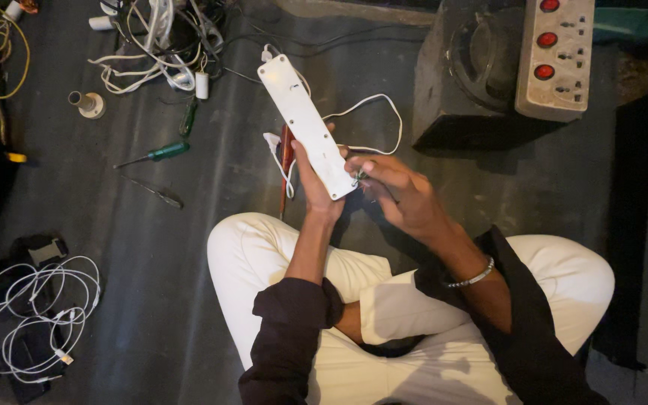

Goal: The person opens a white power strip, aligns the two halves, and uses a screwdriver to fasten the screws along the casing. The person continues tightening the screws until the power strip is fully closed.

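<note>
Our left hand (315, 184) wraps its fingers (299, 154) around the near end of the white power strip (305, 124), clamped on its long edges, palm under the casing and forearm rising from the lap at 6 o'clock. Our right hand (399, 191) comes in from 4 o'clock, wrist bent, a metal bracelet (472, 278) on the forearm; its fingertips (361, 171) are pinched together on a small object at the strip's near corner, too small to identify.

The strip lies blank back side up, tilted from the fingers toward 11 o'clock, its white cord (373, 112) looping out at 1 o'clock. A red-handled tool (286, 161) lies on the floor just beside the left hand at 9 o'clock.

The dark floor (151, 285) is open at 8 o'clock. A green screwdriver (155, 154) lies well apart at 9 o'clock, a cable tangle (159, 45) at 11 o'clock, and a dark box (466, 75) carrying a grey socket board (556, 56) closes the side at 2 o'clock.
</note>
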